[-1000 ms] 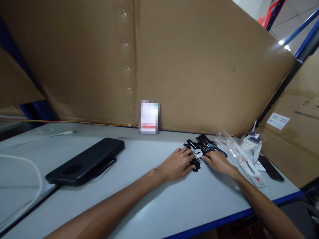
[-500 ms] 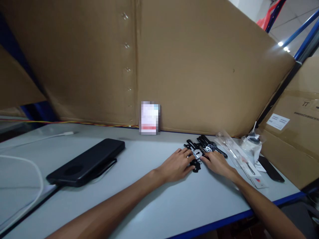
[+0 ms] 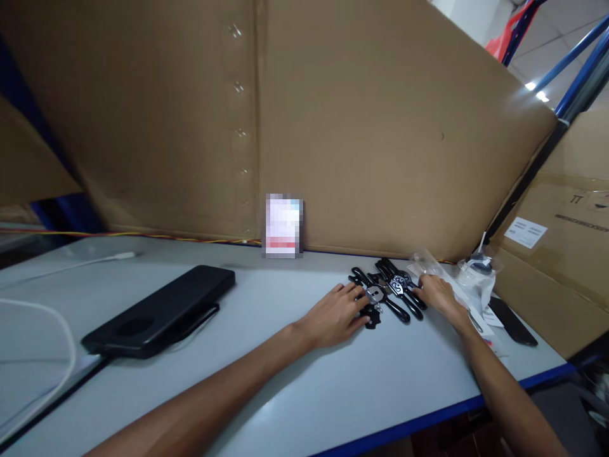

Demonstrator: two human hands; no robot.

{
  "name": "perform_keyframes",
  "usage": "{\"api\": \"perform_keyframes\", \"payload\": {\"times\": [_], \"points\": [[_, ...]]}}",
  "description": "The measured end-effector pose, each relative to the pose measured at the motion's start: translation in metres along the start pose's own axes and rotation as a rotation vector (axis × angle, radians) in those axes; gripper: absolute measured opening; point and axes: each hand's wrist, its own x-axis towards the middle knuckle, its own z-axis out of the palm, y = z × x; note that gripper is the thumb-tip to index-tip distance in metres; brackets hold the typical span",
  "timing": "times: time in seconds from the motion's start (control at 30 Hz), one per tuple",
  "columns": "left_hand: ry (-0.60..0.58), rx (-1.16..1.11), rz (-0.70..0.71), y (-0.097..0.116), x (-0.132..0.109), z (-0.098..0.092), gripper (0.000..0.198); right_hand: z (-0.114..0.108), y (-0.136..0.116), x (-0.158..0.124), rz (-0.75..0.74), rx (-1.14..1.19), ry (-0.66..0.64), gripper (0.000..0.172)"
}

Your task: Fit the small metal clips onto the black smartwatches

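Observation:
My left hand (image 3: 339, 313) lies flat on the grey table (image 3: 295, 374), fingers stretched out and touching the left end of a bunch of black keychain pieces (image 3: 387, 291) with small silver tags. My right hand (image 3: 438, 294) rests further right, its fingers on the clear plastic packets (image 3: 459, 298) beside those black pieces. Whether it grips a packet is unclear.
A black phone-like slab (image 3: 159, 311) with a cable lies at the left, a white cable (image 3: 57, 343) further left. A small white label (image 3: 283, 226) leans on the big cardboard sheet (image 3: 333, 120) behind. Another dark flat item (image 3: 512, 320) and cardboard boxes (image 3: 561, 254) stand at the right.
My right hand has left the black pieces and slid right onto the plastic packets. My left hand has stayed in place.

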Motion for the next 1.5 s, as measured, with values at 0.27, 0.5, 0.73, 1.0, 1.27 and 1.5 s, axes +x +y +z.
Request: {"api": "perform_keyframes", "payload": {"times": [0.27, 0.5, 0.73, 1.0, 1.27, 1.5], "points": [[0.010, -0.015, 0.012, 0.000, -0.001, -0.001, 0.025, 0.008, 0.003, 0.016, -0.027, 0.176, -0.167, 0.026], [0.045, -0.019, 0.026, -0.002, -0.001, 0.004, 0.024, 0.013, 0.000, 0.017, 0.007, 0.145, -0.075, 0.042], [0.030, 0.007, 0.014, 0.000, 0.000, 0.001, 0.023, 0.001, -0.003, 0.003, 0.009, 0.040, 0.068, 0.032], [0.018, 0.014, 0.011, 0.000, -0.001, 0.000, 0.026, 0.003, -0.008, 0.001, -0.144, 0.124, -0.147, 0.022], [0.033, -0.021, 0.012, -0.001, -0.001, 0.002, 0.024, 0.007, -0.005, 0.006, -0.152, 0.190, -0.126, 0.029], [0.030, -0.016, 0.028, -0.001, -0.001, 0.001, 0.026, 0.005, -0.006, 0.009, -0.049, 0.182, -0.122, 0.038]]}}
